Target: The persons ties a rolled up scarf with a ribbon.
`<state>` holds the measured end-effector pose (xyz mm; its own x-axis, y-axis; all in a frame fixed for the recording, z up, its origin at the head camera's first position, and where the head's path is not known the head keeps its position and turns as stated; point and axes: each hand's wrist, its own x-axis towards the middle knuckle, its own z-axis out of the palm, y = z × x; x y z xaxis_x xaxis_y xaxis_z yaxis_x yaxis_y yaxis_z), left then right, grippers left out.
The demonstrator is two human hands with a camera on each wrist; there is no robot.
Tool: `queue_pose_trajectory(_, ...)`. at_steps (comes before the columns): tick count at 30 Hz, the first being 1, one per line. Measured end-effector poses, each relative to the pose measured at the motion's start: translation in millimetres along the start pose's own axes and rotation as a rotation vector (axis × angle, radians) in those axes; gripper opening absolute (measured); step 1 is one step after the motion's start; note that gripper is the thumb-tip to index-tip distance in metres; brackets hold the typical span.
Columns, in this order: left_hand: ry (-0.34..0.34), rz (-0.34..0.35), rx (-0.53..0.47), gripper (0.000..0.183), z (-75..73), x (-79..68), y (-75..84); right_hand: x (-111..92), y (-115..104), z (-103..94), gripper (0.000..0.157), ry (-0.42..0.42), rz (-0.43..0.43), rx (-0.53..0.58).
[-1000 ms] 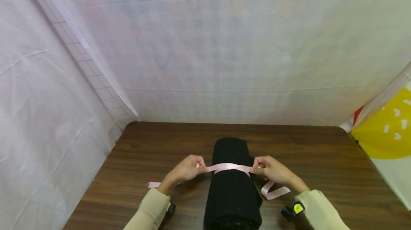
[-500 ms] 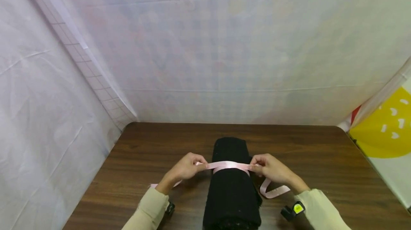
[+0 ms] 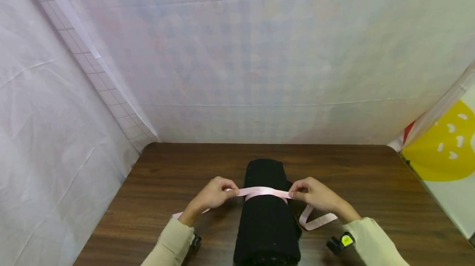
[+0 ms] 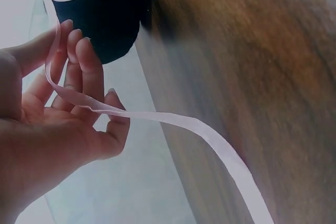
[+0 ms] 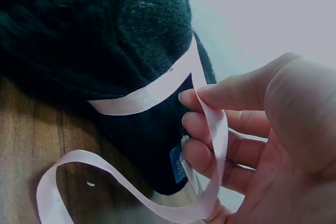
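A roll of black fuzzy cloth point(image 3: 266, 229) lies lengthwise on the table, with a pink satin ribbon point(image 3: 262, 191) wrapped round it and crossed on top. On the roll's left side my left hand point(image 3: 216, 194) pinches one end of the ribbon between thumb and fingers. My right hand point(image 3: 313, 194) pinches the other end on the right side, and the stretch between the hands is taut. In the left wrist view the loose ribbon tail point(image 4: 226, 156) runs across the palm toward the table. Another tail point(image 5: 79, 156) curls below the right hand, near a blue-and-white label point(image 5: 178, 165) on the cloth.
The brown wood-grain table point(image 3: 178, 163) carries the roll. A pale patterned curtain point(image 3: 259, 72) hangs along its far edge, and white sheeting point(image 3: 55, 134) hangs at the left. A yellow patterned cloth point(image 3: 441, 150) shows at the right.
Both hands have risen very slightly with the ribbon since a second ago and still pinch it. The loose ribbon tails have shifted a little; the roll stays in place.
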<state>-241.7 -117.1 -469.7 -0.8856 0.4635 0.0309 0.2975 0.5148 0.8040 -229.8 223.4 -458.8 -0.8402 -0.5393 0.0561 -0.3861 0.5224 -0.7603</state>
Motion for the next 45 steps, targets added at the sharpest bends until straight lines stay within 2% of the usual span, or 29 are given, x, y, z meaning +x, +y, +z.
queue_pose_trajectory(6, 0.002, 0.059, 0.067, 0.012, -1.5, -0.6, 0.4, 2, -5, -2.0, 0.01, 0.021, -0.064, -0.088)
queue_pose_trajectory(10, -0.001, 0.09, 0.091, 0.011, -1.6, -1.7, 1.6, 4, -11, -3.3, 0.01, 0.036, -0.071, -0.13)
queue_pose_trajectory(17, 0.078, 0.137, 0.211, 0.01, 0.2, -4.6, 2.8, 5, -20, -2.5, 0.01, 0.041, -0.074, -0.204)
queue_pose_trajectory(21, 0.126, 0.188, 0.289, 0.007, 1.1, -5.5, 4.0, 5, -25, -2.2, 0.012, 0.027, -0.038, -0.18)
queue_pose_trajectory(23, 0.135, 0.197, 0.286, 0.006, 1.4, -5.1, 5.0, 5, -28, -2.3, 0.011, 0.012, -0.017, -0.143)
queue_pose_trajectory(29, 0.133, 0.11, 0.199, 0.011, 1.2, -5.5, 9.6, 5, -29, -5.0, 0.012, -0.067, 0.019, 0.01)
queue_pose_trajectory(33, 0.156, 0.061, 0.153, 0.011, 2.2, -7.4, 13.0, 5, -26, -8.3, 0.013, -0.125, 0.1, 0.149)
queue_pose_trajectory(40, 0.183, -0.043, 0.04, 0.011, 10.8, -10.9, 18.9, 2, -29, -6.7, 0.021, -0.128, 0.229, 0.353)
queue_pose_trajectory(45, 0.202, -0.109, -0.11, 0.012, 13.6, -11.6, 20.7, -1, -38, -0.5, 0.027, -0.081, 0.289, 0.454)
